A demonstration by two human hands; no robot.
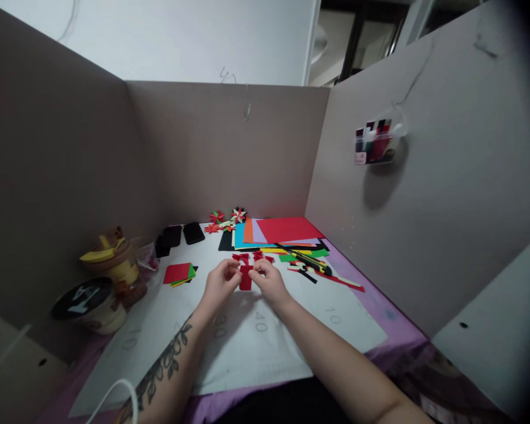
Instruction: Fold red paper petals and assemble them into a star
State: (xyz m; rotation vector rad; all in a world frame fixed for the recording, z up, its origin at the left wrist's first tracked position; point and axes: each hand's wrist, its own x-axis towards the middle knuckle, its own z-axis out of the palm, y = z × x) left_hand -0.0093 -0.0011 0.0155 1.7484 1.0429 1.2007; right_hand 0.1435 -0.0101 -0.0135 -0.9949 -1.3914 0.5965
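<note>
A small red paper rectangle [246,280] is held up over the white mat, between my two hands. My left hand [222,281] pinches its left edge, and my right hand [268,282] grips the right edge with thumb and fingers closed. Just behind the hands lie several folded red paper pieces [258,257]. To the left is a small stack of coloured paper squares [176,274], red on top with green, yellow and black showing beneath.
Coloured sheets [287,229] are piled at the back, near paper flowers [226,220]. A yellow-black utility knife [311,262] lies among paper scraps at the right. Tubs [90,305] stand left; a phone-like black object [193,233] lies behind. Panels [225,153] enclose the table.
</note>
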